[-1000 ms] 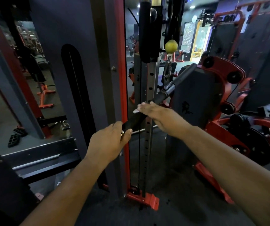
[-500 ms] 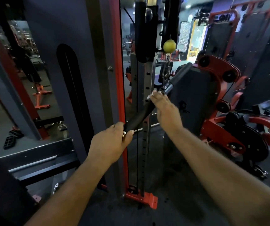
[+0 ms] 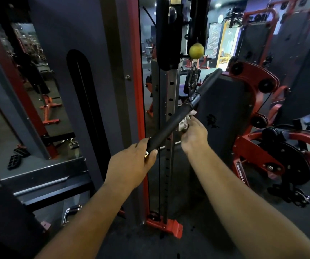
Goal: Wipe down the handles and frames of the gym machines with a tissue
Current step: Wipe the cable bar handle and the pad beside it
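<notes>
At frame centre, the bar handle (image 3: 171, 126) was gripped at its lower end by the left hand (image 3: 131, 165) while a tissue (image 3: 185, 122), pinched in the right hand (image 3: 194, 134), was held against its middle, the upper half and frames judged unwiped.

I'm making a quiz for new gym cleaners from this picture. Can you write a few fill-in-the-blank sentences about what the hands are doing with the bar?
1. The left hand grips the lower end of the black ____.
2. The right hand holds a crumpled white ____ against the bar.
3. The bar hangs from a clip just below a ____ ball.

Missing words: bar; tissue; yellow
</notes>
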